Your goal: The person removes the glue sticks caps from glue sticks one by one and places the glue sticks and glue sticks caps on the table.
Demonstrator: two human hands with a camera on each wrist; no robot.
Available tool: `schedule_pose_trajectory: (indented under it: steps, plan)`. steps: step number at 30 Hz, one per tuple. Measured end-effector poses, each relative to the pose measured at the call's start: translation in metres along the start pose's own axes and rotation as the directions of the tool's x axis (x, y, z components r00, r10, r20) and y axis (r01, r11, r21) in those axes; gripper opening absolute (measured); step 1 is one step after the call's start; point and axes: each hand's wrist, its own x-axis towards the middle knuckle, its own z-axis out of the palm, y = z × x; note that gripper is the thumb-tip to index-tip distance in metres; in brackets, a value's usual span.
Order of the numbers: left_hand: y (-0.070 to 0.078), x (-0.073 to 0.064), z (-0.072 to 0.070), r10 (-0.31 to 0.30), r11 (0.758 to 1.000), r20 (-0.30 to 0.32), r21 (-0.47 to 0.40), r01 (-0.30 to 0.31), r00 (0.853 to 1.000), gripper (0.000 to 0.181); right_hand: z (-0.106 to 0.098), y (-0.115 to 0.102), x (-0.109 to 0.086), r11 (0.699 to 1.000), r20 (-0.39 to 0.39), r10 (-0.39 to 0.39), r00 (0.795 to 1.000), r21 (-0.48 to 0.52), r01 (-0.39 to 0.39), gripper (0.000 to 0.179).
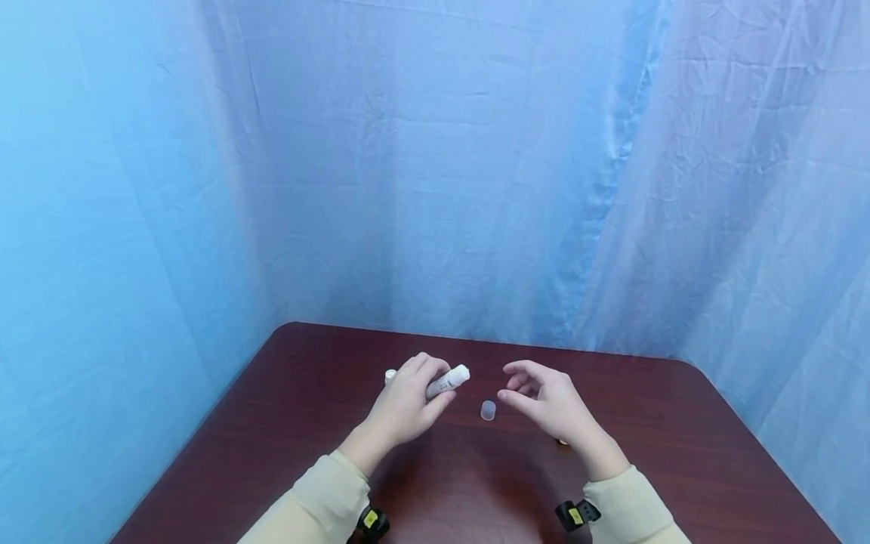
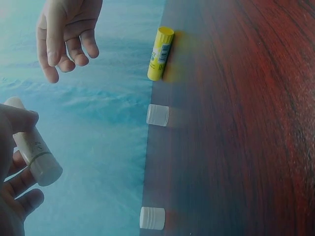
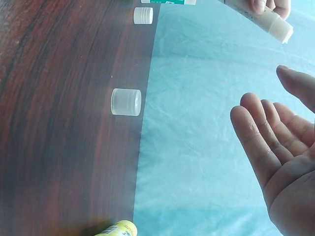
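My left hand (image 1: 408, 400) grips a white glue stick (image 1: 447, 382), its upper end pointing right and away from me. Fingers and thumb wrap its middle, hiding part of the label. My right hand (image 1: 547, 400) hovers to the right with fingers relaxed and apart, holding nothing; its palm shows in the right wrist view. Between the hands, a translucent cap (image 1: 488, 410) stands on the table. Another small cap, white and ridged (image 2: 152, 218), stands on the table in the left wrist view.
A yellow glue stick (image 2: 161, 54) stands on the dark red wooden table (image 1: 272, 453), mostly hidden by the right hand in the head view. A green-and-white tube (image 3: 170, 1) is cut off at the right wrist view's top edge. Blue curtains (image 1: 442, 189) hang around the table.
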Motion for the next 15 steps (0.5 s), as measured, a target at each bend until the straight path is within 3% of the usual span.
schedule_pose_trajectory:
  steps: [15]
  plan:
    - [0.0,0.002,0.016,-0.139,0.988,0.064,-0.06,0.142,0.988,0.029,0.011,0.015,0.005,0.993,-0.002,0.093,0.996,0.069,-0.093,0.038]
